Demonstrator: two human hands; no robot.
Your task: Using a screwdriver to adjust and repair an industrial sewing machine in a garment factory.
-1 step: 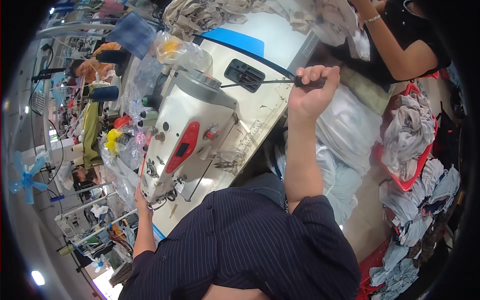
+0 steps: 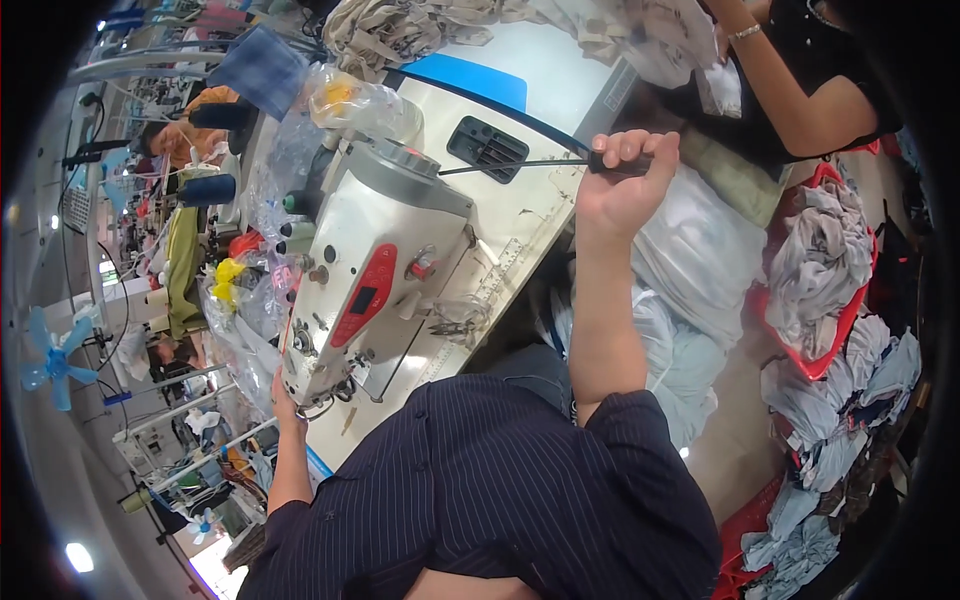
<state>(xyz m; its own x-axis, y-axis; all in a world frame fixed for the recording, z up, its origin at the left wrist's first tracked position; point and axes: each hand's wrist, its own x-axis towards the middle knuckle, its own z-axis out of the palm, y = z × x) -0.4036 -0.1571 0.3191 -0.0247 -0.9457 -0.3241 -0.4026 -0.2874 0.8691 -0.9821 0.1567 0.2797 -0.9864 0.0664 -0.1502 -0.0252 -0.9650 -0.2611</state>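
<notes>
My right hand (image 2: 627, 183) is closed around the black handle of a long screwdriver-like tool; its thin shaft (image 2: 530, 163) reaches leftward to the rear housing of a white sewing machine (image 2: 340, 235) with a red control panel (image 2: 366, 290). My left hand (image 2: 284, 395) is at the machine's needle end, with its fingers mostly hidden behind the head. On the machine's cream tabletop (image 2: 515, 225) are a black slotted tray (image 2: 488, 150) under the shaft, a small white cylinder (image 2: 487, 250) and some small metal items in clear plastic (image 2: 455, 320).
Another person's arm (image 2: 810, 105) is at the upper right, by heaped beige fabric (image 2: 400, 30). Pale cloth bundles (image 2: 700, 250) and a red basket (image 2: 830, 355) with garments lie right. Further left are thread cones (image 2: 208, 190), plastic bags, other workers (image 2: 205, 100) and a blue fan (image 2: 58, 360).
</notes>
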